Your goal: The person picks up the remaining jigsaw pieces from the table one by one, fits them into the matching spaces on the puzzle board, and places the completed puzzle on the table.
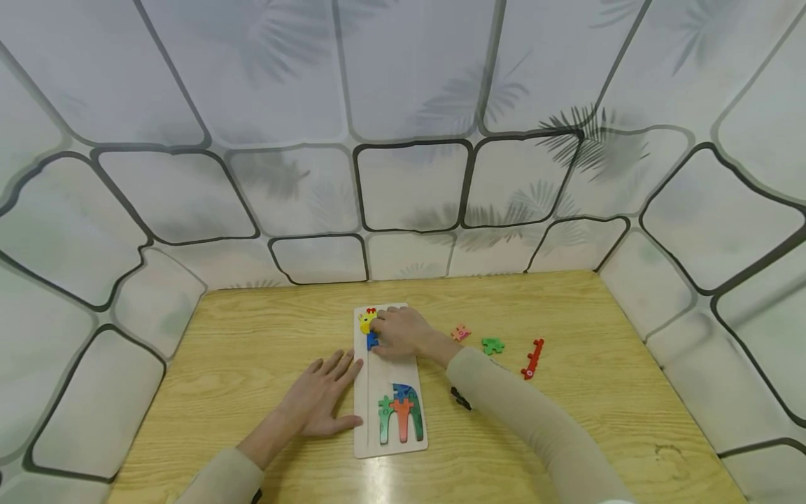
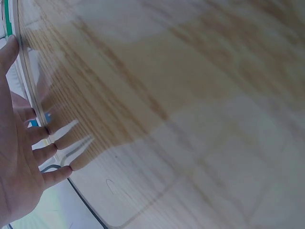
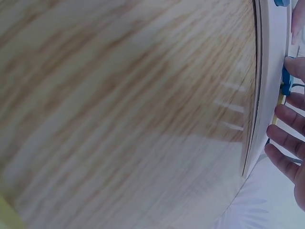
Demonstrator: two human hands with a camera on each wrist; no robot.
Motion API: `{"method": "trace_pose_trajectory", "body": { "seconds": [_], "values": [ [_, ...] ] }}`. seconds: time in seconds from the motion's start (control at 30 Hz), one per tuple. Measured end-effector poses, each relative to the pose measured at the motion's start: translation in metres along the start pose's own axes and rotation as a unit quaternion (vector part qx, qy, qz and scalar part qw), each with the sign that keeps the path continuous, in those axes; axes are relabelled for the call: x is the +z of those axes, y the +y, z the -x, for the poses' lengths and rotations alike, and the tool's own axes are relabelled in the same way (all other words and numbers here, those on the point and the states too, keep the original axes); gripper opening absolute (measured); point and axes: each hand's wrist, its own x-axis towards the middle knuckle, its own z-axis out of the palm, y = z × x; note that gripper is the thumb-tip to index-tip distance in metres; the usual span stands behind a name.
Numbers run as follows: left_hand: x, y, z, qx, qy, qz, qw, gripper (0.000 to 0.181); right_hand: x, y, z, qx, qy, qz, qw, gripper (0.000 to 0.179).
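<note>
A white puzzle board (image 1: pixel 384 374) lies lengthwise on the table. A yellow giraffe-head piece (image 1: pixel 366 322) sits near its far end, while green, orange-red and blue leg pieces (image 1: pixel 401 413) fill the near end. My right hand (image 1: pixel 403 330) is over the upper part of the board. Its thumb and index finger pinch a blue puzzle piece (image 3: pixel 287 78) just below the yellow one; the hand covers part of it. My left hand (image 1: pixel 324 397) rests at the board's left edge with fingers spread and thumb out; in the left wrist view its fingertips (image 2: pixel 64 172) are along that edge.
Right of the board lie a pink piece (image 1: pixel 461 332), a green piece (image 1: pixel 493 346) and a long red piece (image 1: pixel 532 360) on the wooden table (image 1: pixel 264 329). A patterned white curtain (image 1: pixel 412 185) encloses the table at the back and sides.
</note>
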Motion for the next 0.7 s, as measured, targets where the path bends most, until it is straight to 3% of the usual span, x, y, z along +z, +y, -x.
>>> {"method": "trace_pose_trajectory", "body": {
  "seconds": [0.7],
  "values": [
    [0.0067, 0.0019, 0.0008, -0.001, 0.007, -0.012, 0.9999, 0.103, 0.0068, -0.0023, 0.0037, -0.014, 0.011, 0.034, 0.9993, 0.051]
  ]
}}
